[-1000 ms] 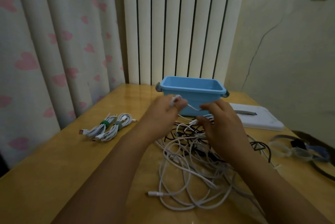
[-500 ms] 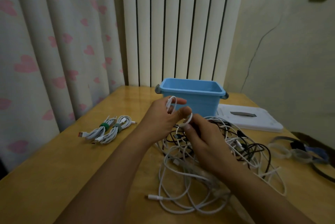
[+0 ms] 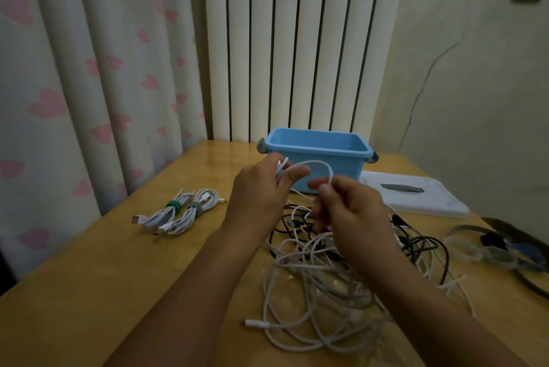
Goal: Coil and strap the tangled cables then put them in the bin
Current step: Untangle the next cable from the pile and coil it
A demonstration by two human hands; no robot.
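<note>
We coil white cable (image 3: pixel 322 165) — left hand (image 3: pixel 261 188) pinches plug end as anchor, right hand (image 3: pixel 347 203) pinches, feeding loop from tangle (image 3: pixel 341 271).

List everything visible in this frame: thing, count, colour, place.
wooden table: 1, yellow-brown, under everything
open plastic bin: 1, light blue, far middle
flat plastic lid: 1, white, right of bin
strapped cable coils: 2, white, green and grey straps, left
tangled cable pile: 1, white and black, centre
loose straps: several, grey, blue, black, right edge
heart-print curtain: 1, white and pink, left
ribbed radiator: 1, white, behind bin
left hand: 1, pinches white cable loop
right hand: 1, pinches same loop
</note>
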